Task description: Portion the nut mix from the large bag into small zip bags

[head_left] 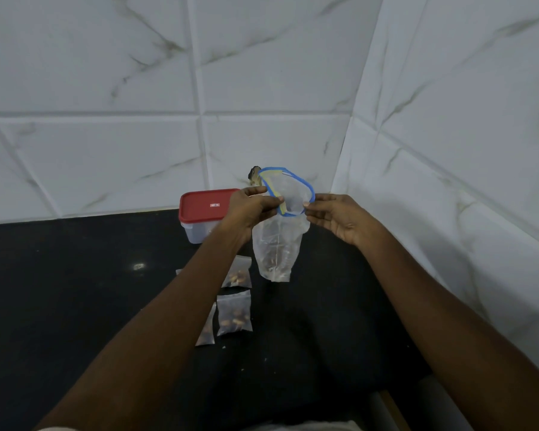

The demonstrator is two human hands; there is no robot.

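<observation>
I hold the large clear bag (pixel 277 244) with a blue zip rim up above the black counter, its mouth spread open. My left hand (pixel 252 209) pinches the rim's left side and my right hand (pixel 336 219) pinches its right side. Only a few nut bits show near the bag's bottom. Below it on the counter lie small zip bags with nuts: one (pixel 238 275) partly behind my left forearm, one (pixel 234 314) nearer me, and one (pixel 206 329) mostly hidden by the arm.
A clear plastic box with a red lid (pixel 204 206) stands at the back by the wall. The marble-tiled wall corner (pixel 343 169) closes in at the right. A small dark object (pixel 254 175) sits behind the bag rim. Black counter (pixel 75 290) stretches left.
</observation>
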